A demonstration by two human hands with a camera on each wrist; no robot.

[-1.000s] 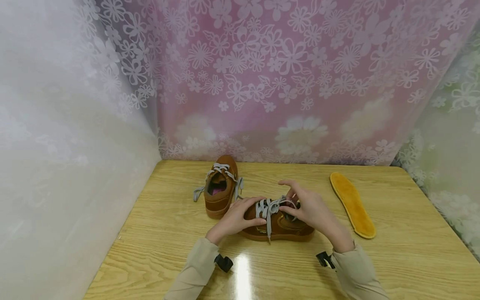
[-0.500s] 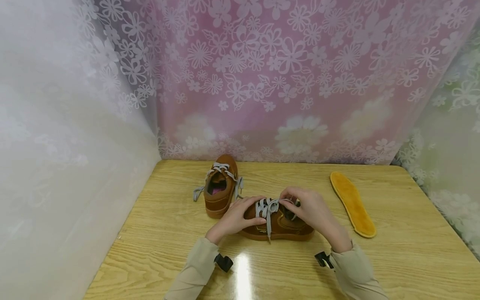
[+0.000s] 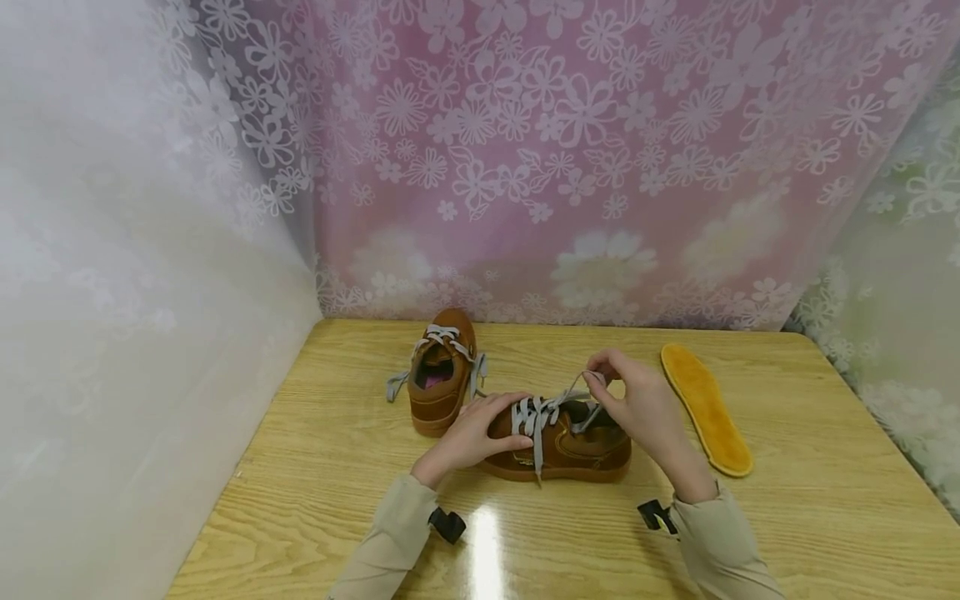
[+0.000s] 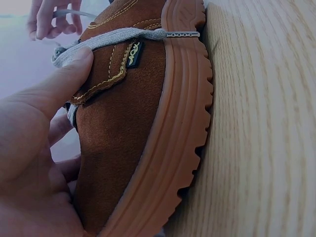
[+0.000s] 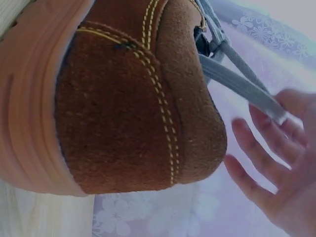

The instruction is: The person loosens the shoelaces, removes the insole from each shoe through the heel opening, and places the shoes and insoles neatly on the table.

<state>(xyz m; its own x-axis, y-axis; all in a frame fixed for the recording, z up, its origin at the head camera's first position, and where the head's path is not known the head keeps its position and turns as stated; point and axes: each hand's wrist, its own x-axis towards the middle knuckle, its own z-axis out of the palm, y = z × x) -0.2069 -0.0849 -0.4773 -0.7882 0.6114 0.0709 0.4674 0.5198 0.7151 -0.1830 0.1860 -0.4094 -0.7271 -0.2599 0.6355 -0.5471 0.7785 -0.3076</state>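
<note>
A brown suede shoe (image 3: 581,458) stands on the wooden table, toe to the left. My left hand (image 3: 471,435) grips its front, thumb (image 4: 71,74) on the near side and fingers over the far side. Grey laces cross the shoe's top, and one lace end (image 4: 118,37) with a metal tip hangs down the near side. Above the shoe's opening, my right hand (image 3: 643,408) pinches a grey shoelace (image 5: 242,89) between thumb and forefinger. The lace runs taut from the knotted part up to those fingertips. The right hand's other fingers are spread near the heel.
A second brown shoe (image 3: 437,410) with loose grey laces stands behind to the left, toe away. To the right lies a yellow-orange insole (image 3: 705,408) on the table (image 3: 337,508). Flowered curtains (image 3: 525,167) hang along the back and sides.
My right hand has gone from the shoe's opening to the knot, then drawn up and to the right with the lace between its fingers. The left hand has stayed on the shoe.
</note>
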